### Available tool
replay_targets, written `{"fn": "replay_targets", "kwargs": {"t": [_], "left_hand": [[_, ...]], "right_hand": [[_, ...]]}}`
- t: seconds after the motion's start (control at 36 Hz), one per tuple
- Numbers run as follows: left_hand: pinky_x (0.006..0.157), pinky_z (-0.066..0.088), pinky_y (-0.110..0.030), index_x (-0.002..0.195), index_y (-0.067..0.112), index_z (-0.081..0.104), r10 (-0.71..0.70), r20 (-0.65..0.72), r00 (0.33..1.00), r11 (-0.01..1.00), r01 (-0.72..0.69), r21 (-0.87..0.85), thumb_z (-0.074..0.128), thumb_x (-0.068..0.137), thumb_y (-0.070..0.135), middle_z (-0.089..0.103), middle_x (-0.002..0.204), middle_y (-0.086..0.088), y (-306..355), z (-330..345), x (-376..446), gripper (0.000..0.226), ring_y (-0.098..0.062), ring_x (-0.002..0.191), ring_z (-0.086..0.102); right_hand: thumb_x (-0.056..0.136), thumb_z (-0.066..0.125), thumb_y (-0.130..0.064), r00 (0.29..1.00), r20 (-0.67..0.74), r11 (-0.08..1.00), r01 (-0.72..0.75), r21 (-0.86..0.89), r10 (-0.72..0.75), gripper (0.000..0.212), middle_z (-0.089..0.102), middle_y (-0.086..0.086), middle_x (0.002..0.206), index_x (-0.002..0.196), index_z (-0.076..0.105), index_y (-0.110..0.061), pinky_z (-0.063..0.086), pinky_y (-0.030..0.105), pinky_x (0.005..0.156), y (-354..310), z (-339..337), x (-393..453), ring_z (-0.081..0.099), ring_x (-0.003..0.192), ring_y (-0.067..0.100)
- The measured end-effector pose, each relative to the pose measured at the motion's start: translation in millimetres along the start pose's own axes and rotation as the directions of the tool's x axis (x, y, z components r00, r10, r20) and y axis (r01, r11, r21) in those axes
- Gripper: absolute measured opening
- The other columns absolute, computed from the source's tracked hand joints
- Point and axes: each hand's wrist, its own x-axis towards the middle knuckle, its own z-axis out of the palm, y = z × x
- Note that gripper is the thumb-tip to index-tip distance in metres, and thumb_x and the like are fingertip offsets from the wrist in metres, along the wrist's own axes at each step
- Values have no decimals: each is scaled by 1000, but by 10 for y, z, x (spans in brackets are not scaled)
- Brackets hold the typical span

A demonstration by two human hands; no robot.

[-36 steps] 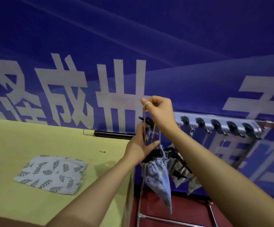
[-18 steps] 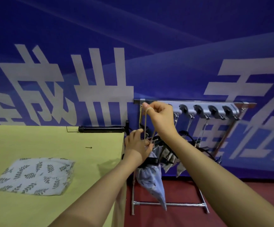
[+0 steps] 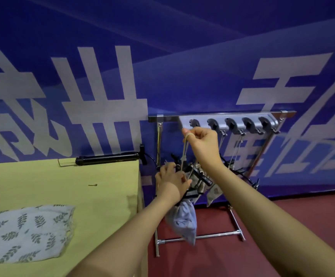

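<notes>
1. Cloth (image 3: 26,232), leaf-printed and folded, lies at the front left of the yellow table (image 3: 62,186); a small screw (image 3: 93,185) lies farther back on it.
2. Folded umbrella (image 3: 182,220) hangs tip-down just past the table's right edge, over the red floor (image 3: 262,226); the left hand (image 3: 171,180) is curled round its upper end, by the black handle.
3. Taut cord (image 3: 185,154) runs up from the umbrella to the right hand (image 3: 201,142); that hand pinches it with fingers curled, the loop round one finger, just below the leftmost hook (image 3: 194,123).
4. Metal rack (image 3: 232,124) stands behind; other umbrellas (image 3: 212,193) hang from its hooks by cords.
5. Black tube (image 3: 106,159) lies at the table's back edge; a blue wall (image 3: 162,56) with white characters stands behind all.
</notes>
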Motion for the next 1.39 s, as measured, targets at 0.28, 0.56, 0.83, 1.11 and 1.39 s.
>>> {"fn": "replay_targets", "kwargs": {"t": [0.28,0.56,0.83,1.11,1.39], "left_hand": [[117,2,-45,122,18,51,143,-88,986,989,-139,52,36,89,64,9,156,-18,474,358,86,58,-32,145,-6],[115,0,-42,127,22,55,152,-54,987,983,-145,112,11,93,54,17,156,-16,1281,833,386,64,-29,146,1],[96,25,-38,118,22,56,117,-91,989,986,-105,127,37,91,37,47,128,-5,2298,1159,706,37,-28,121,36],[75,38,-35,83,11,65,-22,-126,992,985,0,-174,49,92,21,69,83,-11,2849,1029,1182,21,-32,87,60],[65,41,-22,82,10,72,-130,-102,986,799,43,-599,61,90,18,67,76,0,3073,886,1658,15,-12,70,58]], "right_hand": [[92,61,-18,994,65,990,-84,-113,92,46,30,-7,40,50,47,-4,32,13,51,429,-735,85,28,39,4],[92,60,-23,922,343,953,-78,-292,181,44,34,1,46,52,51,-6,31,10,46,978,-1764,294,30,42,7],[92,61,-21,880,420,937,-73,-341,221,41,34,-9,38,53,54,-12,32,17,48,1401,-2712,614,35,39,4],[88,64,-17,907,309,898,-139,-418,285,28,38,-1,46,66,61,1,30,19,47,1867,-3143,1012,33,46,9],[88,52,-6,911,262,920,-233,-315,320,18,37,6,62,70,49,0,28,26,54,1968,-3296,1448,30,58,16]]}}
